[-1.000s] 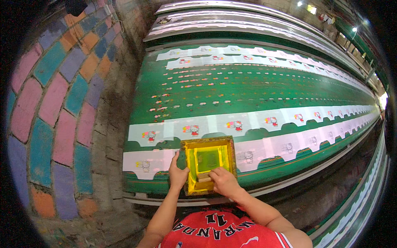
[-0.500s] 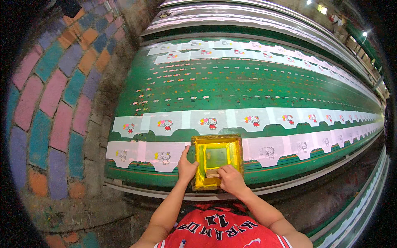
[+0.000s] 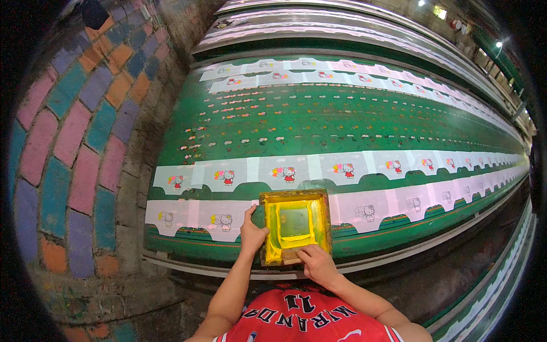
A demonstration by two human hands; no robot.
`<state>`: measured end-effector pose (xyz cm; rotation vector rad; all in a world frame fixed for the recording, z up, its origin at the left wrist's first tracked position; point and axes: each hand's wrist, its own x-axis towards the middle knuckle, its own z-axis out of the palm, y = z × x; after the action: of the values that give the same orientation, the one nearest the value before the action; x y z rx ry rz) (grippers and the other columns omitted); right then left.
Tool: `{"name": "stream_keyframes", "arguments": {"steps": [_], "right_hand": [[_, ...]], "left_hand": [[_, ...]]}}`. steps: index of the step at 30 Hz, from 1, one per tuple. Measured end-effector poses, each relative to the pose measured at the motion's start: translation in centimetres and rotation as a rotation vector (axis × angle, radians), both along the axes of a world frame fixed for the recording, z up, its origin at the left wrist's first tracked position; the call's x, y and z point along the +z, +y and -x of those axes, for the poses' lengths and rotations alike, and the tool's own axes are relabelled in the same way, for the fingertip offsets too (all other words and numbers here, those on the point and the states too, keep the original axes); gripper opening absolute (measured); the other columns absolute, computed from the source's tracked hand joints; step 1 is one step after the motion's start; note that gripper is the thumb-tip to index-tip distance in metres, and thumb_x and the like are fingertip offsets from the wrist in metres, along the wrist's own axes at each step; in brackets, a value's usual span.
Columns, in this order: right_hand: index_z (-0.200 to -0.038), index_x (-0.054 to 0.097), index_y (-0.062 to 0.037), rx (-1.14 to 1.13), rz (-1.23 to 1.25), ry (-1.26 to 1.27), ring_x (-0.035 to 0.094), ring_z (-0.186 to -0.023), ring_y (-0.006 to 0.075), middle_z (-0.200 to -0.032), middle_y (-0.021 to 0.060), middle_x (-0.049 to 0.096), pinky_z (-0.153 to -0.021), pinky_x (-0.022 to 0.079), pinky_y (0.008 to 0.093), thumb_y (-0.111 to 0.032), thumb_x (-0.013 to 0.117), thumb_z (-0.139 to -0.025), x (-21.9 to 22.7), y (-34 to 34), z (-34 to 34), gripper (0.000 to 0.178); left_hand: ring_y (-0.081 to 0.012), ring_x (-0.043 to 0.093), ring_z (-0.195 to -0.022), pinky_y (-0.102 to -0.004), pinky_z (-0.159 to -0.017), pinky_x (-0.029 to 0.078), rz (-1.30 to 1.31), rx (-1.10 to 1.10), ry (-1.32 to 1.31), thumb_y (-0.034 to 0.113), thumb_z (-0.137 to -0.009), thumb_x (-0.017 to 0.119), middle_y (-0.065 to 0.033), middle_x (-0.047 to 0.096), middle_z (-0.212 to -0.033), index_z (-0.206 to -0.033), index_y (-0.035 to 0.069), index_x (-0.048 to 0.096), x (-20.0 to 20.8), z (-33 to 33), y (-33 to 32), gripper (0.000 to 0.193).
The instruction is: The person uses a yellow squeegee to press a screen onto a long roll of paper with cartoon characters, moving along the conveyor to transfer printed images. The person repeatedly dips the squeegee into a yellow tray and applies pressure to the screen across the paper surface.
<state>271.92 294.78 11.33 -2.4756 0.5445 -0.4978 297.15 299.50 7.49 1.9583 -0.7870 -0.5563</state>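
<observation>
A printing screen [image 3: 295, 196] with a wooden frame lies on the near row of cloth, its inside smeared with yellow ink around a clear rectangular window. My left hand [image 3: 251, 232] grips the frame's left side, thumb on the edge and some fingers hidden. Inside the frame, near its front edge, my right hand [image 3: 318, 264] holds a small wooden squeegee [image 3: 291, 256]. Yellow ink lies just beyond the squeegee. Left of the screen, a pale cloth piece [image 3: 196, 213] bears cat figures with yellow balloons; the cloth piece on the right [image 3: 363, 209] shows figures without yellow.
The long green table [image 3: 239, 125] carries more rows of printed cloth and many small ink marks. Its pale front rail [image 3: 211, 270] runs before me. Painted bricks [image 3: 85, 176] cover the surface at left. Other long tables [image 3: 273, 28] stand beyond.
My right hand has drawn the squeegee toward me, closer to the screen's front edge. More of the window shows now. My left hand stays on the frame.
</observation>
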Motion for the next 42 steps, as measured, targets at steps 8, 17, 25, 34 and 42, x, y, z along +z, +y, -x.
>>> {"name": "stream_keyframes", "arguments": {"steps": [8,17,25,34,42], "right_hand": [[-0.113,0.064,-0.0009,-0.008,0.044,-0.034,0.062,-0.104,0.0372,-0.109,0.0173,0.065,-0.09,0.053,0.0469,0.0,0.069,-0.066,-1.8,-0.1,-1.1,0.047],[-0.097,0.066,-0.0029,-0.124,0.069,-0.025,0.062,-0.095,0.038,-0.092,0.0145,0.066,-0.082,0.053,0.0474,0.001,0.065,-0.07,-1.6,-12.2,-9.4,0.027],[-0.108,0.064,-0.0036,-0.033,0.099,-0.017,0.061,-0.099,0.0378,-0.103,0.0148,0.062,-0.084,0.053,0.0475,-0.002,0.073,-0.063,-2.4,-3.0,-3.9,0.047],[-0.105,0.065,-0.002,-0.002,0.04,0.03,0.063,-0.098,0.0341,-0.103,0.0134,0.064,-0.087,0.054,0.043,0.001,0.067,-0.07,0.9,-6.0,1.6,0.035],[-0.099,0.067,-0.0023,-0.109,0.103,0.014,0.063,-0.097,0.0343,-0.099,0.0134,0.066,-0.085,0.055,0.0432,-0.002,0.068,-0.07,1.1,-13.0,12.9,0.029]], "left_hand": [[-0.0305,0.07,-0.109,-0.0376,-0.093,0.054,-0.017,-0.005,0.088,0.002,-0.07,0.079,-0.022,0.069,-0.123,-0.148,0.011,0.044,-0.2,-0.2,0.0,0.086],[-0.0298,0.07,-0.103,-0.0376,-0.09,0.053,-0.046,-0.037,0.11,0.0,-0.068,0.079,-0.0232,0.069,-0.122,-0.149,0.01,0.043,0.8,-0.1,-0.1,0.088],[-0.0375,0.065,-0.119,-0.0413,-0.1,0.051,-0.061,-0.025,0.042,0.002,-0.07,0.077,-0.0245,0.063,-0.133,-0.15,0.01,0.042,-0.1,-0.2,0.2,0.088],[-0.0332,0.059,-0.129,-0.0378,-0.108,0.046,0.095,-0.038,0.042,-0.002,-0.073,0.072,-0.0221,0.059,-0.141,-0.149,0.005,0.044,1.2,4.8,-2.6,0.081],[-0.0329,0.06,-0.128,-0.0376,-0.109,0.046,0.135,-0.028,0.093,-0.002,-0.072,0.072,-0.0216,0.059,-0.14,-0.15,0.004,0.044,0.1,17.2,-10.5,0.083]]}}
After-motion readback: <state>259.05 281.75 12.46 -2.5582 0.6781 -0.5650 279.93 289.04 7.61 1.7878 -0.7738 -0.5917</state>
